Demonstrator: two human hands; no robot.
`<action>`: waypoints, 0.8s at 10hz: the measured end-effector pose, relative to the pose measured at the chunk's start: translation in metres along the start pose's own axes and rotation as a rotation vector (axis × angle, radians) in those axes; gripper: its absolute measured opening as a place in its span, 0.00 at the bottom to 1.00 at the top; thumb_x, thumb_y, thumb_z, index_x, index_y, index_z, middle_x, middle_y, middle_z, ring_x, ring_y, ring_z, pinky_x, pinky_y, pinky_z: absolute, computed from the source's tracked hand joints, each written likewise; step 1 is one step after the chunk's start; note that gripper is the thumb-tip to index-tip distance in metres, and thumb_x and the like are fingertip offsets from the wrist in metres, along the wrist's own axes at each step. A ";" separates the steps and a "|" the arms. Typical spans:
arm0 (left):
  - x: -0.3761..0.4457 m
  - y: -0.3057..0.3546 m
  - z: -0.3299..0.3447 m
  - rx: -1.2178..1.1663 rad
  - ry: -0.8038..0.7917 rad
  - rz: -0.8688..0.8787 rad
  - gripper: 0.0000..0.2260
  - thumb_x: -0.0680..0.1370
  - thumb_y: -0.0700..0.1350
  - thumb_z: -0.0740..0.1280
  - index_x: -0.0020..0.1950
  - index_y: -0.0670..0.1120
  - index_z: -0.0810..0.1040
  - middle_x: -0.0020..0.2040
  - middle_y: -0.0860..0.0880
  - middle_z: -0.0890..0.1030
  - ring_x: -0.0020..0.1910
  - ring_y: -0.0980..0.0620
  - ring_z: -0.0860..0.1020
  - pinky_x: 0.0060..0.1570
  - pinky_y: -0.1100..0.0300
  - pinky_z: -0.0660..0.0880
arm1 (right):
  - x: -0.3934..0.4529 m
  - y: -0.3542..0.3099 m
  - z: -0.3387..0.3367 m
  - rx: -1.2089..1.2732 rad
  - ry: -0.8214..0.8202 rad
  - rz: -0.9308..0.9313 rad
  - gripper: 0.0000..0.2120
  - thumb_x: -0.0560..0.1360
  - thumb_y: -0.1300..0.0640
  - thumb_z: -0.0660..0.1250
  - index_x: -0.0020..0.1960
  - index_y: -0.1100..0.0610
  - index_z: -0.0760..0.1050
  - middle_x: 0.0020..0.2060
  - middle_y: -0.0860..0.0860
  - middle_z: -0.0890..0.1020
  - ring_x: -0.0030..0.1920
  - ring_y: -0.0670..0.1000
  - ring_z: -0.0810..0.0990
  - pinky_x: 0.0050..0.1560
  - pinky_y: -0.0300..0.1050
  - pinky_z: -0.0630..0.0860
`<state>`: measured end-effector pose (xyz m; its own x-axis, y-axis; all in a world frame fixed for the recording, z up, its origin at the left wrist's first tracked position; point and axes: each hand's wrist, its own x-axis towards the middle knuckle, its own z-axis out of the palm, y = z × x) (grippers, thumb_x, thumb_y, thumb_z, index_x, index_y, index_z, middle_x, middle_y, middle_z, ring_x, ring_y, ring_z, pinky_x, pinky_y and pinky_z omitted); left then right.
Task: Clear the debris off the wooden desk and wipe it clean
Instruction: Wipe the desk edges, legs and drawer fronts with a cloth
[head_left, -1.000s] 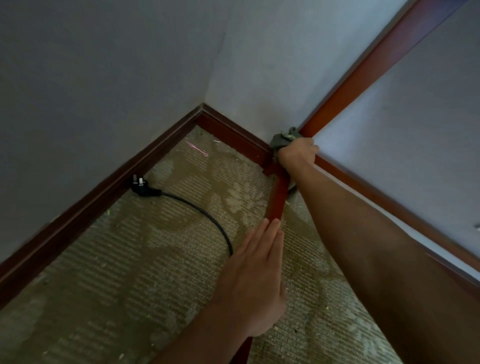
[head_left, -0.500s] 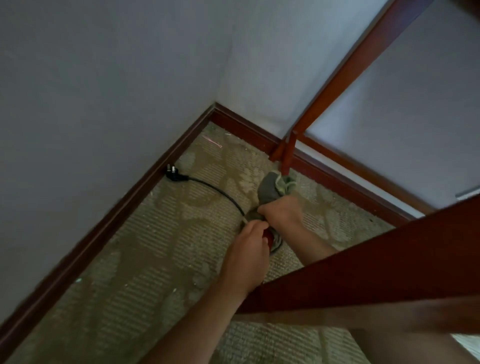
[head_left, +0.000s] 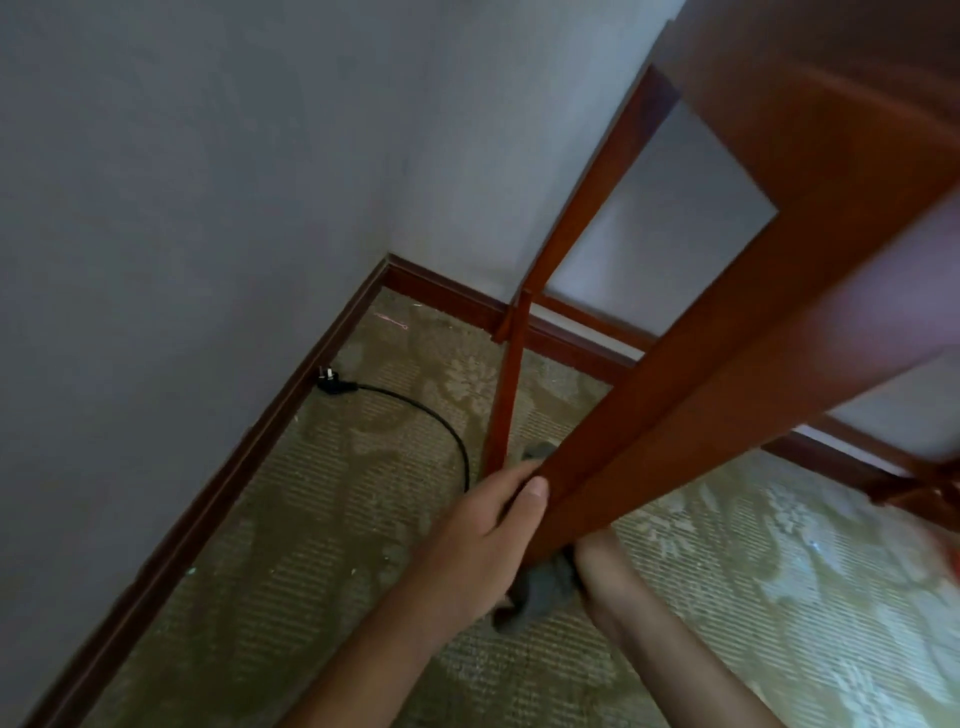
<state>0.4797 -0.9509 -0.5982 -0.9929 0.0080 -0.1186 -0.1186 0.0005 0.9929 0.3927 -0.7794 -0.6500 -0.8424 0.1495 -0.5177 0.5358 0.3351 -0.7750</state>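
The red-brown wooden desk frame fills the right side, with a near leg (head_left: 675, 395) slanting across the view and a thin far leg (head_left: 506, 395) standing on the carpet. My left hand (head_left: 488, 525) grips the near leg low down, thumb on its front face. My right hand (head_left: 597, 551) reaches in behind that same leg, so its fingers are hidden and only the wrist and forearm show. A grey cloth (head_left: 543, 592) hangs out below that wrist, and a bit of the grey cloth also peeks out above the leg.
A black power cord (head_left: 441, 421) with its plug (head_left: 330, 384) lies on the patterned carpet (head_left: 311, 519) near the dark wooden skirting board (head_left: 218, 499). Grey walls meet in a corner behind the desk. A lower desk rail (head_left: 872, 462) runs along the right.
My right hand brought the cloth from the top of the far leg down to the floor and over to the near leg. My left hand went from lying flat to gripping the leg. The view pulled back.
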 end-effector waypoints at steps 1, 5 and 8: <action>-0.005 0.031 0.006 -0.014 -0.002 0.128 0.20 0.78 0.73 0.55 0.70 0.74 0.67 0.62 0.79 0.71 0.65 0.76 0.68 0.61 0.73 0.67 | -0.070 -0.051 -0.020 0.303 -0.034 -0.114 0.14 0.81 0.57 0.65 0.62 0.63 0.80 0.55 0.61 0.86 0.46 0.55 0.85 0.55 0.55 0.82; -0.022 0.073 0.026 0.284 0.120 0.132 0.29 0.84 0.62 0.56 0.84 0.59 0.53 0.81 0.58 0.63 0.78 0.55 0.63 0.71 0.57 0.62 | -0.143 -0.044 -0.045 -0.474 -0.052 -0.540 0.08 0.73 0.50 0.66 0.47 0.54 0.79 0.39 0.46 0.84 0.41 0.47 0.81 0.46 0.51 0.80; -0.088 0.092 0.043 -0.308 0.029 0.058 0.37 0.69 0.80 0.63 0.76 0.69 0.65 0.72 0.58 0.76 0.72 0.53 0.75 0.71 0.44 0.71 | -0.229 -0.084 -0.053 -0.641 0.005 -0.951 0.21 0.76 0.48 0.70 0.63 0.47 0.64 0.56 0.46 0.66 0.54 0.45 0.73 0.55 0.47 0.78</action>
<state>0.5563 -0.9090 -0.4964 -0.9974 -0.0292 -0.0661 -0.0542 -0.3023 0.9517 0.5381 -0.7929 -0.4472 -0.8916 -0.4148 0.1817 -0.4448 0.7264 -0.5239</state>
